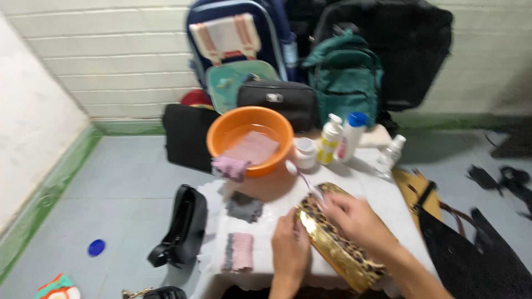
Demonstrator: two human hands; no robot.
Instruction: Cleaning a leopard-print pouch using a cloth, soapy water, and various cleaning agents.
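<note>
L hand [289, 246] steadying gold pouch [338, 243], R hand [354, 218] gripping toothbrush [302, 178]

My left hand [289, 248] steadies the gold leopard-print pouch [338, 243] on the desk [382, 194]. My right hand [354, 218] holds a toothbrush [302, 177] over its top end, and the orange basin [249, 138] sits just behind.

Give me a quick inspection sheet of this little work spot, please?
Surface: small table under a white cloth.
Job's things: gold leopard-print pouch; toothbrush over it.
Clutter: orange basin with pink cloths; white bottles; cloth pieces.
Hands: left hand steadies the pouch; right hand, fingers closed on the toothbrush.
Cables: nothing seen.
Surroundings: backpacks against the wall; black handbag and blue cap on the floor.
</note>
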